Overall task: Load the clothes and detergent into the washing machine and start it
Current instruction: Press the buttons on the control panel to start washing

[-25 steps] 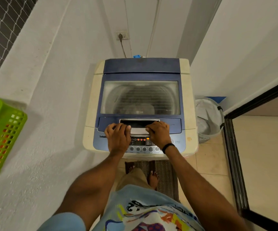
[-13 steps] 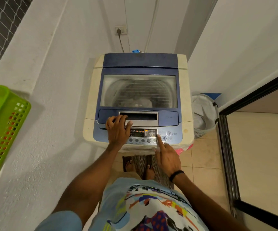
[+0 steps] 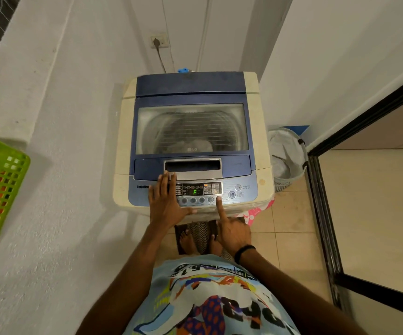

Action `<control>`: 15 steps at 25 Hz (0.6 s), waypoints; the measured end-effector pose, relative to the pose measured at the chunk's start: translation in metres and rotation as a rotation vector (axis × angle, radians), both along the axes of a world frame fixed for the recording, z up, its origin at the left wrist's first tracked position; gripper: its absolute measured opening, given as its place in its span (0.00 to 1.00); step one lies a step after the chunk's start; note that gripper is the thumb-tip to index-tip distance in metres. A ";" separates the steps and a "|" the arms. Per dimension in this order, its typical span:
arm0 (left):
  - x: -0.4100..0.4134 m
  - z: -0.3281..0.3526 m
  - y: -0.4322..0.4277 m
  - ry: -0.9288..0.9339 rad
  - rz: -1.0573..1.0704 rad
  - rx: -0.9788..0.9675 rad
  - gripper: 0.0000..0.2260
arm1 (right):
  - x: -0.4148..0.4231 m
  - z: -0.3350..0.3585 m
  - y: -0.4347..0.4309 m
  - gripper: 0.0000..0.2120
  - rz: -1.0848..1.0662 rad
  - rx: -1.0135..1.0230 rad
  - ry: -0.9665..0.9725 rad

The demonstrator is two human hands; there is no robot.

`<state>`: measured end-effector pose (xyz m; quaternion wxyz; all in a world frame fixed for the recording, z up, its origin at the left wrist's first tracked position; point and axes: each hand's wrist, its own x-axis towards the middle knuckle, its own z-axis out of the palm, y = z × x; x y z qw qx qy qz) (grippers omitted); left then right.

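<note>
I am looking down at the washing machine (image 3: 193,141), which is standing in a narrow corner between white walls, its blue lid (image 3: 192,128) lying shut. Through the lid's window I am seeing the drum with pale clothes (image 3: 190,146) sitting low inside. My left hand (image 3: 165,204) is lying flat on the control panel (image 3: 199,191), grip released, fingers stretched toward the silver lid handle (image 3: 193,168) and grasping nothing. My right hand (image 3: 232,232) is hanging over the machine's front edge with its index finger (image 3: 219,206) extended, the tip touching the rightmost of the round buttons under the display; the other fingers are curling in, holding nothing. The display (image 3: 195,191) is glowing with a green "F". A black band is circling my right wrist (image 3: 244,251). My bare feet are standing on a striped mat (image 3: 199,234) at the machine's foot. A white laundry basket (image 3: 288,157) is sitting just beside the machine on its right, and a green basket (image 3: 0,194) is showing at the left edge. Detergent I cannot make out anywhere.
</note>
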<state>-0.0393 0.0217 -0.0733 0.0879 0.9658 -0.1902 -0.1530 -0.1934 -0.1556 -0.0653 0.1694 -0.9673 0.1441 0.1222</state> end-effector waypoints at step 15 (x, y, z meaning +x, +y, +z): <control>0.001 0.007 -0.001 0.045 0.021 -0.057 0.61 | 0.047 0.049 0.003 0.21 -0.204 0.049 0.098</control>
